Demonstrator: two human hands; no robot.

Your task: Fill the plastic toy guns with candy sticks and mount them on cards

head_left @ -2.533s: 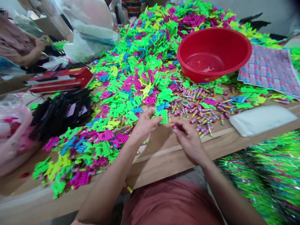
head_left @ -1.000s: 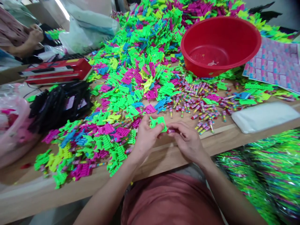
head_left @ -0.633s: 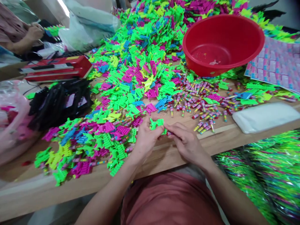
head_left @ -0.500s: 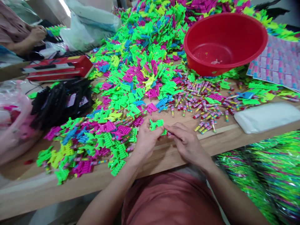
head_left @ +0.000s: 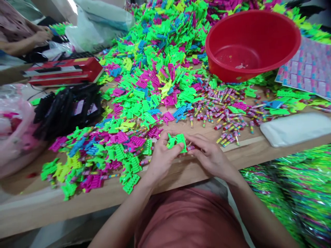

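On one table (head_left: 178, 179), left hand (head_left: 163, 156) pinches one green piece (head_left: 181, 139), right hand (head_left: 209, 155) one tube (head_left: 190, 147).

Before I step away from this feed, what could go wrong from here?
The small tube in the right hand is partly hidden beside the green piece in the left hand; it might slip or meet that piece crookedly.

The left forearm could brush loose green pieces off the table's front edge.

Loose tubes near the right hand could roll if nudged.
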